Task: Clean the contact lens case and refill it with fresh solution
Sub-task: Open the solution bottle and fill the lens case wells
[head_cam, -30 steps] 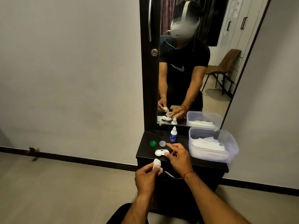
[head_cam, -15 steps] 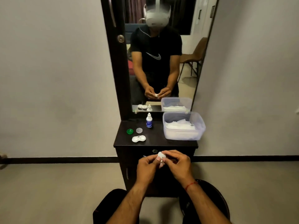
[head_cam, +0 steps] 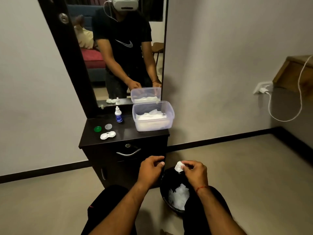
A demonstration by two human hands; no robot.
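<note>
Contact lens case (head_cam: 107, 135) uncapped, contents unclear | bin (head_cam: 166, 199): tissues | right hand (head_cam: 194, 173) grip pinching tissue wad (head_cam: 179, 166) | left hand (head_cam: 149, 168) grip loosely curled, empty

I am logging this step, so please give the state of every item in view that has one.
White twin-well lens case: open, caps off.
Green round cap: off, on cabinet.
Clear round cap: off, beside it.
Small white solution bottle: upright.
Clear plastic tissue box: lidless.
Crumpled white tissue: in right hand, over black bin.
Left hand: empty.

A glossy dark wood-look cabinet top (head_cam: 149, 134), a translucent plastic tissue box (head_cam: 170, 116) and a curved metal drawer handle (head_cam: 128, 153) are seen.
</note>
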